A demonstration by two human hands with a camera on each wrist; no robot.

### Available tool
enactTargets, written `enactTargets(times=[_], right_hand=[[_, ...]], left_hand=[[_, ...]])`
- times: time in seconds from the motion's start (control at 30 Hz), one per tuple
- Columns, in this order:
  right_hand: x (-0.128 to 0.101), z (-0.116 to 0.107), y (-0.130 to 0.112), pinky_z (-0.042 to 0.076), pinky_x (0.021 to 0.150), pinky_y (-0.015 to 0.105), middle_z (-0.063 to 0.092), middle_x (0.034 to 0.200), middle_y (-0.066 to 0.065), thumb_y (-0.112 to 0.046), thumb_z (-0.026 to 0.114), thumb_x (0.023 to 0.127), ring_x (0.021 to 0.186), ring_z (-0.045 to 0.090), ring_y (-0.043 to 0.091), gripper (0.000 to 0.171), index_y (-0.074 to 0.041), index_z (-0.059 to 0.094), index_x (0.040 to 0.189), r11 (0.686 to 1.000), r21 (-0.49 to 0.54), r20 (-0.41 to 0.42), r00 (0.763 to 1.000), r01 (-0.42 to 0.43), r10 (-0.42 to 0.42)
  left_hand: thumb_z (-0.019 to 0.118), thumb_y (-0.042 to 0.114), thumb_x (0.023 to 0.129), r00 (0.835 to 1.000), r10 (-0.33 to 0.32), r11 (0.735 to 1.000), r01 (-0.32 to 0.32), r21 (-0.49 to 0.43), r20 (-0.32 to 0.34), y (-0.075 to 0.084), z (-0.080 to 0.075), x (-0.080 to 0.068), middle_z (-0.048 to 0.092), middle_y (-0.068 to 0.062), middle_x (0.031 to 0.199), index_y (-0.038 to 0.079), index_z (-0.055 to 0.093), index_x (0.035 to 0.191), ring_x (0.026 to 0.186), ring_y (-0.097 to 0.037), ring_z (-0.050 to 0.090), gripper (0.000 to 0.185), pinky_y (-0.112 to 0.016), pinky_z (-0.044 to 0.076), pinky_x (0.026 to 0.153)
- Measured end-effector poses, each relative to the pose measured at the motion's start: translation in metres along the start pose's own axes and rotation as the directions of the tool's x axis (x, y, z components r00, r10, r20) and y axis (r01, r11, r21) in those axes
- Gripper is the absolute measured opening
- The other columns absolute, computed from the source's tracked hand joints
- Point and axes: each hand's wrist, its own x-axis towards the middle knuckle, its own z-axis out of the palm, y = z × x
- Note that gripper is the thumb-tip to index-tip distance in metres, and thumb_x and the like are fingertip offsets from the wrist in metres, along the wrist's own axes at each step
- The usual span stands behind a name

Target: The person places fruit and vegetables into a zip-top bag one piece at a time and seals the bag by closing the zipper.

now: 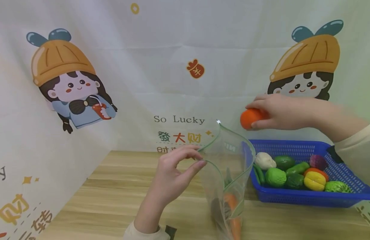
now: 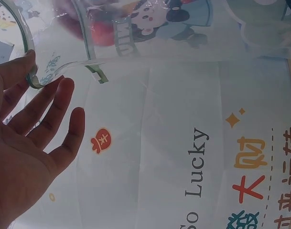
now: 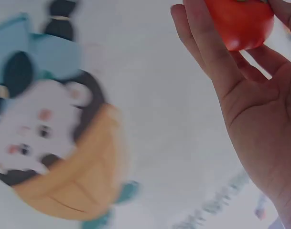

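My right hand [image 1: 284, 111] holds a red tomato [image 1: 248, 119] in the air, up and to the right of the bag's mouth. In the right wrist view, fingers and thumb lie around the tomato [image 3: 245, 24], and its green top just shows. My left hand [image 1: 171, 178] pinches the green-edged rim of a clear zip bag [image 1: 237, 155] between thumb and fingers. The bag stands upright with its mouth spread wide. Inside it are a carrot [image 1: 235, 226] and a dark item [image 1: 216, 210] whose kind I cannot tell through the plastic.
Right of the bag, a blue basket [image 1: 305, 199] holds several vegetables, among them a yellow pepper [image 1: 314, 181], a green cabbage [image 1: 276, 177] and a white bulb [image 1: 265, 161]. A wooden table [image 1: 112, 196] lies beneath. Behind hangs a printed cloth [image 1: 148, 66].
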Motion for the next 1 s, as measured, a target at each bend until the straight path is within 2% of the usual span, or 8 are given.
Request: enactTargets(times=[0.17, 0.3, 0.4, 0.53, 0.63, 0.77, 0.87, 1.0], right_hand=[[-0.006, -0.028, -0.034, 0.06, 0.089, 0.041, 0.06, 0.137, 0.005, -0.038, 0.073, 0.102, 0.105, 0.064, 0.02, 0.059, -0.012, 0.056, 0.152, 1.0, -0.022, -0.095, 0.995, 0.015, -0.017], [-0.007, -0.032, -0.06, 0.062, 0.084, 0.037, 0.062, 0.137, 0.001, -0.036, 0.074, 0.102, 0.098, 0.064, 0.015, 0.055, -0.019, 0.058, 0.151, 0.996, -0.028, -0.116, 0.99, 0.084, -0.086], [-0.006, -0.024, -0.076, 0.061, 0.084, 0.036, 0.066, 0.131, -0.004, -0.036, 0.075, 0.1, 0.098, 0.064, 0.012, 0.051, -0.022, 0.061, 0.147, 0.989, -0.02, -0.052, 0.988, 0.143, -0.144], [-0.005, -0.007, -0.092, 0.059, 0.083, 0.034, 0.07, 0.121, -0.008, -0.043, 0.074, 0.1, 0.097, 0.063, 0.012, 0.047, -0.026, 0.063, 0.143, 0.985, 0.005, 0.11, 0.979, 0.171, -0.171], [-0.003, 0.005, -0.097, 0.056, 0.103, 0.056, 0.071, 0.114, -0.013, -0.047, 0.074, 0.099, 0.099, 0.064, 0.011, 0.047, -0.029, 0.063, 0.141, 0.988, 0.011, 0.216, 0.965, 0.153, -0.152], [0.002, 0.017, -0.095, 0.059, 0.098, 0.048, 0.07, 0.102, -0.014, -0.042, 0.075, 0.099, 0.089, 0.064, 0.007, 0.043, -0.024, 0.064, 0.136, 0.984, 0.096, 0.31, 0.934, 0.153, -0.175], [0.007, 0.023, -0.089, 0.054, 0.069, 0.024, 0.069, 0.098, -0.011, -0.034, 0.076, 0.098, 0.079, 0.06, 0.006, 0.039, -0.018, 0.066, 0.132, 0.972, 0.162, 0.343, 0.914, 0.168, -0.215], [0.012, 0.029, -0.082, 0.056, 0.072, 0.023, 0.071, 0.1, -0.008, -0.029, 0.078, 0.096, 0.081, 0.061, 0.006, 0.039, -0.014, 0.067, 0.131, 0.97, 0.177, 0.341, 0.914, 0.166, -0.218]], left_hand=[[0.084, 0.004, 0.09, 1.0, -0.002, 1.0, 0.002, -0.002, -0.002, 0.0, -0.001, 0.0, 0.082, -0.007, 0.105, 0.007, 0.076, 0.095, 0.121, -0.03, 0.075, 0.01, -0.04, 0.057, 0.114], [0.084, 0.004, 0.089, 1.0, 0.007, 1.0, -0.007, 0.002, -0.004, 0.0, -0.001, 0.0, 0.082, -0.008, 0.105, 0.007, 0.076, 0.095, 0.121, -0.029, 0.075, 0.01, -0.04, 0.057, 0.113], [0.084, 0.004, 0.089, 1.0, 0.017, 1.0, -0.017, 0.004, -0.004, 0.0, -0.002, 0.0, 0.082, -0.008, 0.105, 0.007, 0.076, 0.096, 0.121, -0.028, 0.075, 0.011, -0.039, 0.057, 0.113], [0.085, 0.004, 0.089, 1.0, 0.015, 1.0, -0.015, 0.0, -0.001, 0.0, -0.002, 0.0, 0.082, -0.007, 0.106, 0.007, 0.077, 0.097, 0.12, -0.028, 0.075, 0.012, -0.038, 0.057, 0.113], [0.085, 0.004, 0.089, 1.0, 0.013, 1.0, -0.013, -0.005, 0.001, 0.0, -0.002, 0.001, 0.082, -0.007, 0.105, 0.006, 0.077, 0.098, 0.12, -0.028, 0.075, 0.012, -0.038, 0.058, 0.113], [0.084, 0.003, 0.089, 1.0, 0.018, 1.0, -0.018, -0.005, 0.0, 0.001, -0.003, 0.002, 0.082, -0.007, 0.105, 0.006, 0.077, 0.097, 0.119, -0.027, 0.075, 0.012, -0.038, 0.058, 0.112], [0.084, 0.003, 0.089, 1.0, 0.021, 1.0, -0.021, -0.005, 0.005, 0.001, -0.003, 0.001, 0.082, -0.007, 0.106, 0.007, 0.077, 0.097, 0.12, -0.028, 0.075, 0.012, -0.038, 0.058, 0.112], [0.084, 0.004, 0.09, 1.0, 0.008, 1.0, -0.008, -0.007, 0.01, 0.0, -0.002, 0.0, 0.082, -0.006, 0.106, 0.007, 0.077, 0.097, 0.121, -0.03, 0.075, 0.011, -0.038, 0.057, 0.113]])
